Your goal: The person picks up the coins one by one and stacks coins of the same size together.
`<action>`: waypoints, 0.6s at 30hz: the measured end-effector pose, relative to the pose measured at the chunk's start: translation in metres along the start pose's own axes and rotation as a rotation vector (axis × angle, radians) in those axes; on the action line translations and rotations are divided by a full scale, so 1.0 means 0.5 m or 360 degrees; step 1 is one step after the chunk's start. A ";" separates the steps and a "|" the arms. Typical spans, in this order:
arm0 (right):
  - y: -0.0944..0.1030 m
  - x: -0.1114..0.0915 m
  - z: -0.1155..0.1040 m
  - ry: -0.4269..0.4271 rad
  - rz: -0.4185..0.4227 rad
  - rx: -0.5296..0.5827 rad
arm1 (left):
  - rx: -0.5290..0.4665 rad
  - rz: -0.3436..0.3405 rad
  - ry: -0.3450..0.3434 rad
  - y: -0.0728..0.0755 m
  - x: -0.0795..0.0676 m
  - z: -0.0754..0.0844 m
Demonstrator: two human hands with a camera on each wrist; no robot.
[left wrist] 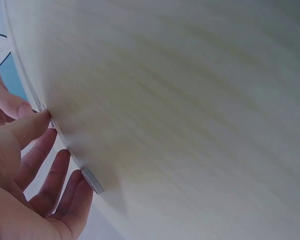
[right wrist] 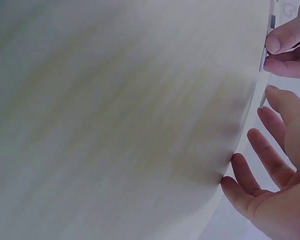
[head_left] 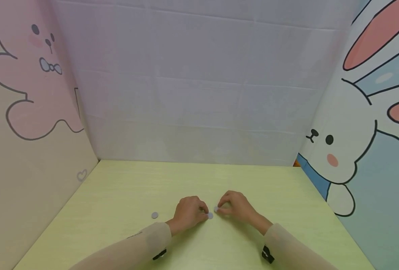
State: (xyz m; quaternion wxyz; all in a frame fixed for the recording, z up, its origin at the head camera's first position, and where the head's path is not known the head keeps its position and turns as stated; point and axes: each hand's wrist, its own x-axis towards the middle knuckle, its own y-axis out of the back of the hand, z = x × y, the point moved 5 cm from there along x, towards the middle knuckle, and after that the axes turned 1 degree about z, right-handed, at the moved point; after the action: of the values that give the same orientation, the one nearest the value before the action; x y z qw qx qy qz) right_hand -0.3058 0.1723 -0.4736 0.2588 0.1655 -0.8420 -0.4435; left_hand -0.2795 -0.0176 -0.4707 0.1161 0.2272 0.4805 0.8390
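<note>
Three small round grey discs, like coins or tokens, show in the head view. My left hand (head_left: 188, 213) pinches one disc (head_left: 210, 216) between thumb and forefinger at the middle of the table. Just right of it, my right hand (head_left: 239, 207) pinches another disc (head_left: 216, 209), its fingertips down at the tabletop. The two held discs are close, with a small gap between them. A third grey disc (head_left: 155, 215) lies to the left of my left hand; in the left wrist view its thick, ridged edge (left wrist: 92, 181) appears beyond the fingertips.
The pale yellow-green table (head_left: 125, 187) ends at a white cloth backdrop (head_left: 199, 93). Side panels carry a pink cartoon animal (head_left: 44, 86) on the left and a white rabbit (head_left: 348, 150) on the right. A dark strap (head_left: 267, 254) is at my right wrist.
</note>
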 end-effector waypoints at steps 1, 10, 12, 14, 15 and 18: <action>-0.001 -0.001 -0.001 0.0002 0.0002 0.0000 | 0.0002 0.0000 -0.0002 0.000 0.000 0.000; -0.007 -0.005 -0.012 0.0006 -0.0006 -0.0014 | 0.0001 -0.0010 0.0011 -0.003 0.000 -0.002; -0.008 -0.005 -0.013 0.0009 -0.0007 -0.0032 | 0.0004 -0.0008 0.0007 -0.003 0.000 -0.002; -0.010 -0.005 -0.014 0.0014 -0.0011 -0.0040 | 0.0005 0.0001 0.0001 -0.003 0.000 -0.001; -0.011 -0.005 -0.015 0.0018 -0.0011 -0.0046 | 0.0005 0.0005 -0.0002 -0.002 -0.001 -0.001; -0.013 -0.005 -0.019 0.0029 -0.0010 -0.0040 | 0.0004 0.0016 -0.0006 -0.001 -0.001 0.000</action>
State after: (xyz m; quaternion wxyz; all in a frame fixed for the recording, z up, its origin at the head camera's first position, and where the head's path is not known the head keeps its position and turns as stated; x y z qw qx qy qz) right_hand -0.2976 0.1636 -0.4753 0.2671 0.1688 -0.8335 -0.4533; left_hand -0.2792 -0.0176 -0.4713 0.1126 0.2312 0.4803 0.8386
